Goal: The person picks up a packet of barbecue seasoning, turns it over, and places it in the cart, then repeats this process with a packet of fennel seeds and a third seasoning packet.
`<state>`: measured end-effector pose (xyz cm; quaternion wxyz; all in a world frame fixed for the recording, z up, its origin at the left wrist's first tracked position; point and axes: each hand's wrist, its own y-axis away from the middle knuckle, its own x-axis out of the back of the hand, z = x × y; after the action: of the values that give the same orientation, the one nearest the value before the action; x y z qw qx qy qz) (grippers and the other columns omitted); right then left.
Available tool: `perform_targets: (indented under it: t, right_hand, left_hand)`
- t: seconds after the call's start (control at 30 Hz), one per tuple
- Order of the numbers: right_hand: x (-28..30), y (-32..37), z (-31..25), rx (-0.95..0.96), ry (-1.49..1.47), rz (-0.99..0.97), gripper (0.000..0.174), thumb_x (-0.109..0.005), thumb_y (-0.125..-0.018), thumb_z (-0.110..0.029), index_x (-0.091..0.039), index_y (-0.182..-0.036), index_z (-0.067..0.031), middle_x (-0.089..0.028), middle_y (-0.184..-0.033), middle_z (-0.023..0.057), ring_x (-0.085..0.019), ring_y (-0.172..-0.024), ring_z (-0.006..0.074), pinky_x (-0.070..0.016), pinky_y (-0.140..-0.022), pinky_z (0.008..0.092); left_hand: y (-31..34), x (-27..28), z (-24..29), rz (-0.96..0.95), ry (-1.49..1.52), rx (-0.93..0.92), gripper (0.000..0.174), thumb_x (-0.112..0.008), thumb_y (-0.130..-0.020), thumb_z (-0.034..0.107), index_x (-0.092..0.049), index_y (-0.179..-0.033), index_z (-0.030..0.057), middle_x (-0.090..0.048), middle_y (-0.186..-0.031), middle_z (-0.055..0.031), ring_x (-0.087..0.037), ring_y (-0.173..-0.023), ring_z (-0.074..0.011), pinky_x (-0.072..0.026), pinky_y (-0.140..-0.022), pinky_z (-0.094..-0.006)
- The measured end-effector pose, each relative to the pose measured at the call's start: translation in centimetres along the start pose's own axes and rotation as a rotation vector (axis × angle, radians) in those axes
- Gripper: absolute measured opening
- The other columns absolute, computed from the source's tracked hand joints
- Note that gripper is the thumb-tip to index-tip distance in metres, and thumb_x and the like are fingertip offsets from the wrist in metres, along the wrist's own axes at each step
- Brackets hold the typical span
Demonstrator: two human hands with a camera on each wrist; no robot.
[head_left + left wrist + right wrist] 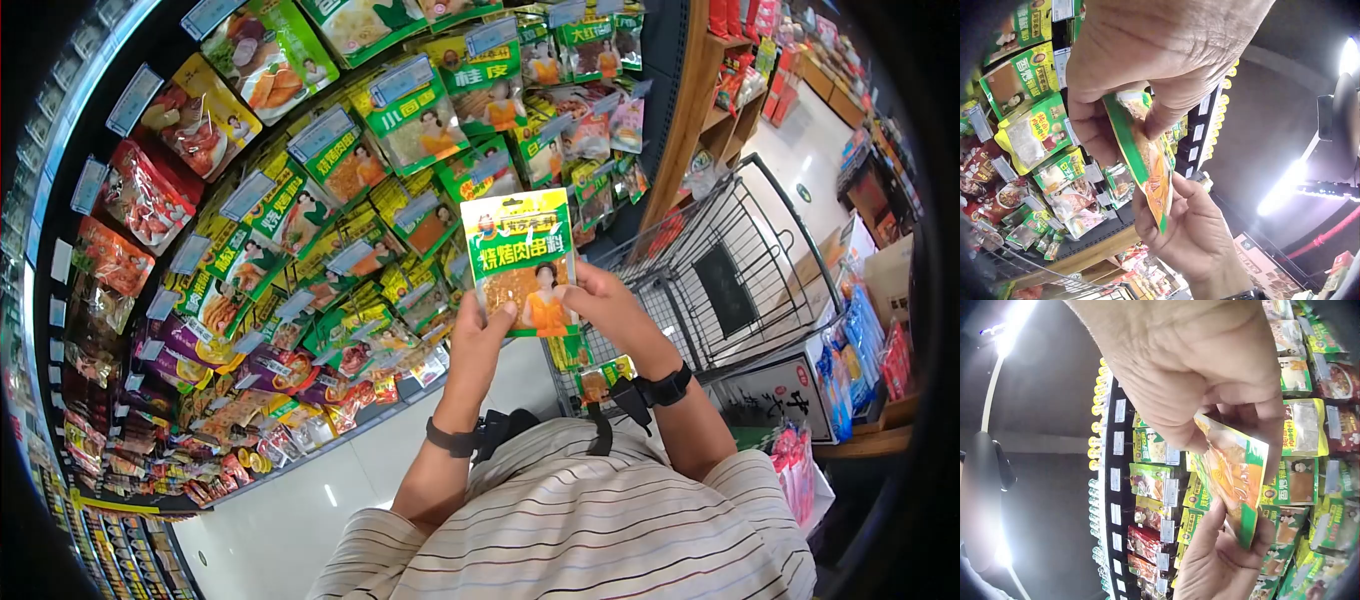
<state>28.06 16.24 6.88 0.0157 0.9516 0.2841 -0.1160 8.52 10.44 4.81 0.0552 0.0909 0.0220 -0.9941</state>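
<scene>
A green and yellow seasoning packet (520,262), printed with Chinese characters and a figure in orange, is held upright before the chest, its front facing the head view. My left hand (478,335) pinches its lower left side, thumb across the front. On the other side, my right hand (610,305) pinches the lower right edge. In the left wrist view the packet (1144,159) is seen nearly edge-on, with the left hand (1154,56) above it and the right hand (1191,231) below. The right wrist view shows both thumbs on the packet (1235,472).
A rack of hanging seasoning packets (340,165) with price tags (325,137) curves along the front and left. To the right stands a wire shopping cart (740,270), with a few packets (605,380) at its near end. Boxed goods (800,390) lie beyond it.
</scene>
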Motion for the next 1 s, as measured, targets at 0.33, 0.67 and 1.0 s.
perform_targets:
  t: [0.33, 0.67, 1.0]
  right_hand:
    - [-4.8, -3.6, -1.0, 0.219, 0.217, 0.222, 0.031, -0.059, -0.093, -0.010, -0.059, -0.123, -0.0003, -0.064, -0.114, 0.0057, -0.061, -0.099, 0.0109, -0.0525, -0.082, 0.0275]
    - [-9.5, -5.1, -0.6, 0.523, 0.796, 0.196, 0.035, -0.070, -0.085, -0.012, -0.062, -0.119, -0.0043, -0.060, -0.127, 0.0181, -0.062, -0.110, 0.0336, -0.0509, -0.092, 0.0395]
    - [-7.3, -6.9, -1.3, 0.029, 0.176, 0.197, 0.019, -0.061, -0.099, -0.013, -0.058, -0.114, -0.0015, -0.065, -0.108, 0.0022, -0.060, -0.100, 0.0073, -0.0498, -0.084, 0.0270]
  left_hand:
    - [-1.8, 3.9, 3.1, 0.130, -0.621, -0.346, 0.049, -0.064, -0.097, 0.023, -0.048, -0.134, -0.0037, -0.055, -0.130, -0.0167, -0.054, -0.120, -0.0233, -0.0451, -0.101, -0.0382]
    - [-4.3, 6.7, 2.9, 0.004, 0.200, -0.036, 0.043, -0.055, -0.104, 0.027, -0.049, -0.138, 0.0004, -0.059, -0.129, -0.0081, -0.056, -0.117, -0.0153, -0.0448, -0.100, -0.0316]
    - [-6.0, 9.0, 3.0, -0.125, 0.433, 0.061, 0.036, -0.053, -0.105, 0.023, -0.052, -0.135, 0.0031, -0.062, -0.126, -0.0077, -0.063, -0.110, -0.0136, -0.0534, -0.091, -0.0315]
